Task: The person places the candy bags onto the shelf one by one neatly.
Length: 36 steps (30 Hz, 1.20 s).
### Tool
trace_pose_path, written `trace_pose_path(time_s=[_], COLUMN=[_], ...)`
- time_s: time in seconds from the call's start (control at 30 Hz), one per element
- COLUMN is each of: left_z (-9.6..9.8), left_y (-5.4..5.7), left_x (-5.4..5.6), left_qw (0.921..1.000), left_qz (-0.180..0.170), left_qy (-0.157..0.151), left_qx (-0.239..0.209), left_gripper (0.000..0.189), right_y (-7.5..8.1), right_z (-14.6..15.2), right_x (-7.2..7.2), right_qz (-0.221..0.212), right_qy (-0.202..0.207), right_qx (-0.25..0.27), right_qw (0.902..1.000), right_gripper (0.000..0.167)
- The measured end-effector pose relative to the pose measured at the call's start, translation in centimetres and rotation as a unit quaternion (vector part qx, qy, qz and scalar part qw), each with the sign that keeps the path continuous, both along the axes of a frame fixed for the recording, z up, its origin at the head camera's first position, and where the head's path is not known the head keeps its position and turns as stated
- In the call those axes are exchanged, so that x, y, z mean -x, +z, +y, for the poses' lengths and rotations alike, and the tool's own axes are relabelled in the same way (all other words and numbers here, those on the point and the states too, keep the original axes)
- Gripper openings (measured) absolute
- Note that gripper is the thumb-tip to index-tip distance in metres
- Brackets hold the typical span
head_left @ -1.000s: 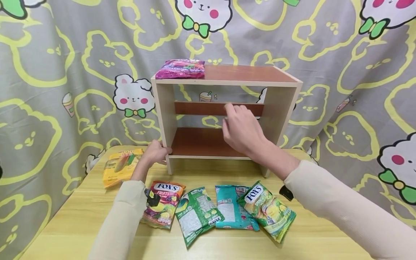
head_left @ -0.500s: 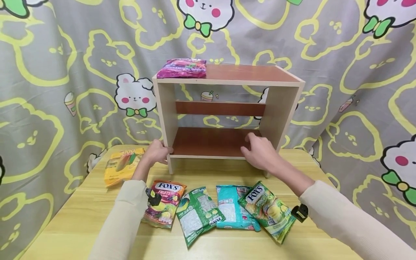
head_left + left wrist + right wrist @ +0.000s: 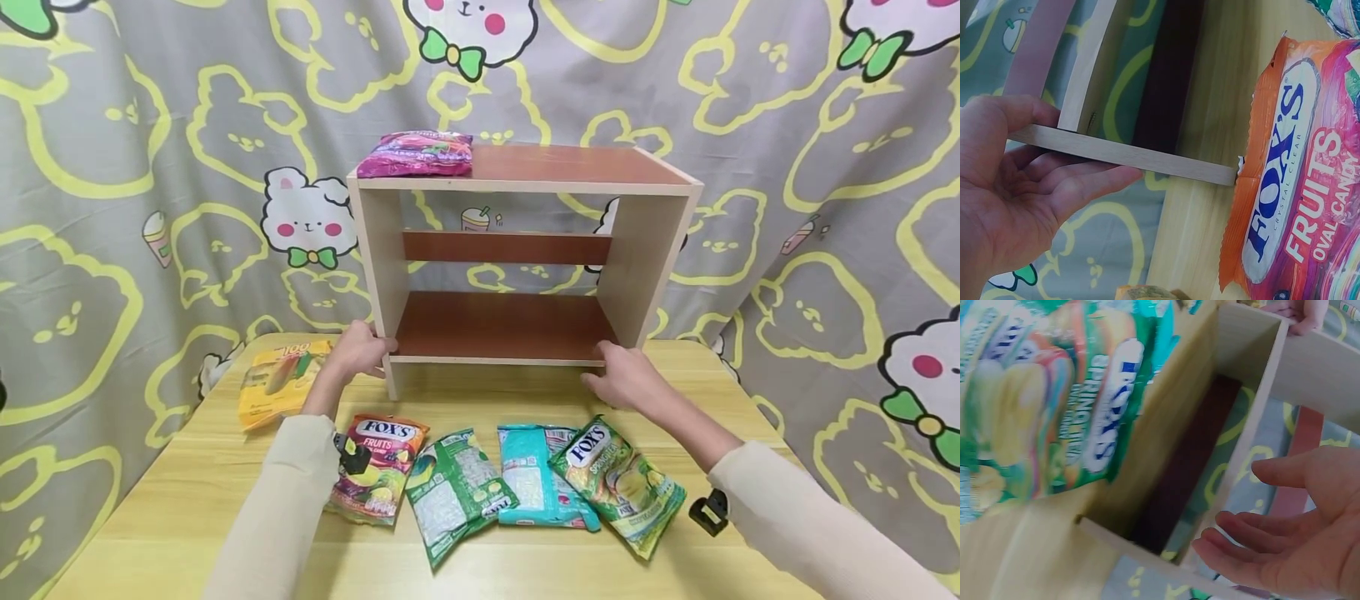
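Note:
A small wooden shelf (image 3: 525,360) with brown boards stands on the table. My left hand (image 3: 358,350) grips its left side panel (image 3: 1172,166), thumb on the inner side and fingers along the outer side. At the lower right corner, my right hand (image 3: 628,377) is held with thumb and fingers apart, around the front of the right side panel (image 3: 1147,551); whether it touches the wood I cannot tell. A purple candy bag (image 3: 417,155) lies on the top board's left end.
In front of the shelf lie a red Fox's Fruits bag (image 3: 379,471), a green bag (image 3: 459,496), a teal bag (image 3: 528,479) and a green Fox's Spring Tea bag (image 3: 622,487). A yellow bag (image 3: 279,382) lies left. A patterned curtain (image 3: 225,167) hangs behind.
My right hand has come down from the front of the shelf's upper opening and moved right to its lower right corner. The left hand has stayed on the left panel.

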<state>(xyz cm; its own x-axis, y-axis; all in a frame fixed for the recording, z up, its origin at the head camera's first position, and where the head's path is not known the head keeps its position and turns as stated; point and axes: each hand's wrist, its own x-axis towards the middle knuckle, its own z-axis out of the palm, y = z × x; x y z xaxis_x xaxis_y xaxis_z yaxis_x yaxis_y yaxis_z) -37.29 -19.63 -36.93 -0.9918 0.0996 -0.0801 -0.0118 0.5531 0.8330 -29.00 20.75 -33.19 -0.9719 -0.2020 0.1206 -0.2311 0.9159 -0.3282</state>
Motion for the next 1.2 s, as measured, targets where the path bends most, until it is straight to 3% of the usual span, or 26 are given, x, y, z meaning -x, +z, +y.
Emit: trace_pose_path(time_s=[0.13,0.37,0.43,0.77,1.0,1.2], left_z=[0.1,0.4,0.4,0.1,-0.1,0.0], left_y=[0.1,0.3,0.3,0.0,0.1,0.1], left_x=[0.0,0.2,0.2,0.1,0.2,0.1], left_qw=[1.0,1.0,1.0,0.9999,0.9999,0.9999], left_qz=[-0.003,-0.006,-0.007,-0.006,-0.009,-0.008], left_qy=[0.0,0.006,0.005,0.004,0.006,0.007], left_qx=[-0.002,0.001,0.001,-0.007,-0.01,-0.006], left_gripper=[0.054,0.053,0.053,0.053,0.054,0.053], right_y=[-1.3,-3.0,-3.4,-5.2,-6.2,-6.6], right_z=[1.3,3.3,3.6,4.9,5.3,5.3], right_x=[-0.2,-0.2,-0.3,-0.7,-0.8,-0.9], right_qz=[-0.032,-0.081,-0.103,-0.162,-0.203,-0.227], right_qy=[-0.001,-0.006,-0.016,-0.008,0.008,-0.002], right_qx=[-0.006,-0.015,-0.017,-0.024,-0.032,-0.026], right_qw=[0.9995,0.9966,0.9944,0.9865,0.9786,0.9736], right_gripper=[0.042,0.062,0.056,0.059,0.043,0.037])
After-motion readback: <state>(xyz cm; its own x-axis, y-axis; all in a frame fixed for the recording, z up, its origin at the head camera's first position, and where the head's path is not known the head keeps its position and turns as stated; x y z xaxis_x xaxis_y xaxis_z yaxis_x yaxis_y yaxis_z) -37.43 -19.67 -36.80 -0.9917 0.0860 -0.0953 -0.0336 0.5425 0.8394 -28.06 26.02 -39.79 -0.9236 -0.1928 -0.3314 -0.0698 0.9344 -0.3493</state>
